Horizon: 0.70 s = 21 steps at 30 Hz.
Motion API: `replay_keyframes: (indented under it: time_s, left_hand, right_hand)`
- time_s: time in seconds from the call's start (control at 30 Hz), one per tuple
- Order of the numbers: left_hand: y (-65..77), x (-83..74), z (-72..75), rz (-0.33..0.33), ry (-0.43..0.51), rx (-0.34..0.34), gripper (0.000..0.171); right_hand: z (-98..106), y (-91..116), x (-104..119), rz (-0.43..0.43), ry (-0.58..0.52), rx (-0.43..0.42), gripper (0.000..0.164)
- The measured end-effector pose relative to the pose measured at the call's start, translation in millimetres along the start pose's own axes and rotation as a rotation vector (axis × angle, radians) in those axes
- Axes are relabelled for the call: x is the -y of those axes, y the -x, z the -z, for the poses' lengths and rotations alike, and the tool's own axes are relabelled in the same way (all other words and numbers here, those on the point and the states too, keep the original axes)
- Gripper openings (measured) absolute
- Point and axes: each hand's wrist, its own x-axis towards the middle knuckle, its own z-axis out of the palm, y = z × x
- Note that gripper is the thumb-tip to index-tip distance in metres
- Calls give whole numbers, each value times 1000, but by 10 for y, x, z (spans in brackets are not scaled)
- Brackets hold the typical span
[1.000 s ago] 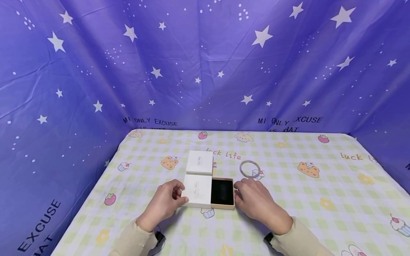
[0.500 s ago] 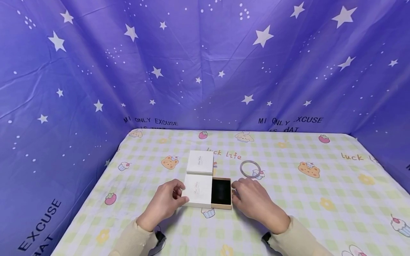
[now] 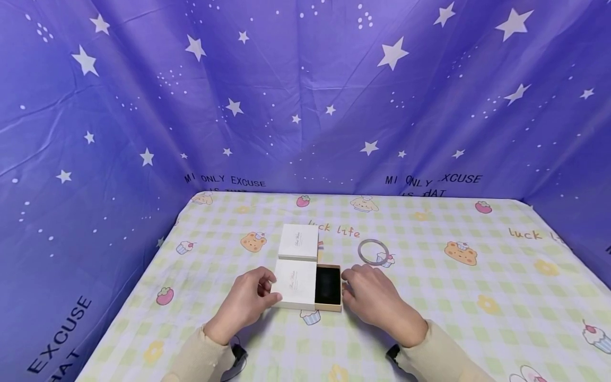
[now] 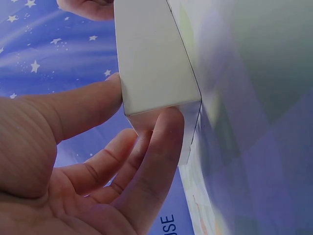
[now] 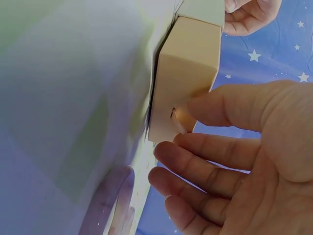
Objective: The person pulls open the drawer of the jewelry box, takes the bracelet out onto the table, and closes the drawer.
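Observation:
A white slide-out gift box (image 3: pixel 295 285) lies on the table, its tan drawer (image 3: pixel 328 306) with black lining partly out to the right. My left hand (image 3: pixel 245 297) holds the sleeve's left end, with the thumb on its edge and a finger on the end face in the left wrist view. My right hand (image 3: pixel 374 297) presses the drawer's right end with loosely bent fingers. A small ribbon tab (image 5: pixel 179 121) shows on that end near the thumb in the right wrist view. A translucent greyish bangle (image 3: pixel 360 250) lies just beyond the right hand.
A second white box (image 3: pixel 298 241) sits directly behind the first, with a bit of ribbon (image 3: pixel 320 245) at its right side. A checked cartoon tablecloth (image 3: pixel 458 313) covers the table. Purple star-printed curtains (image 3: pixel 305 95) hang behind and beside it.
The right hand has moved left, and the drawer has slid further into its sleeve, so less black lining shows. The left hand, the other box and the bangle have stayed in place.

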Motion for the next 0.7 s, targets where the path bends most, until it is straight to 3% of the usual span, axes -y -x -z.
replay_keyframes:
  time_s: [0.43,0.7]
  left_hand:
    - [-3,-17,5,7,-1,4,23]
    - [0,-13,2,12,2,6,23]
  right_hand:
    - [-11,-23,41,-46,13,27,4]
    - [-30,-27,60,-18,15,-7,7]
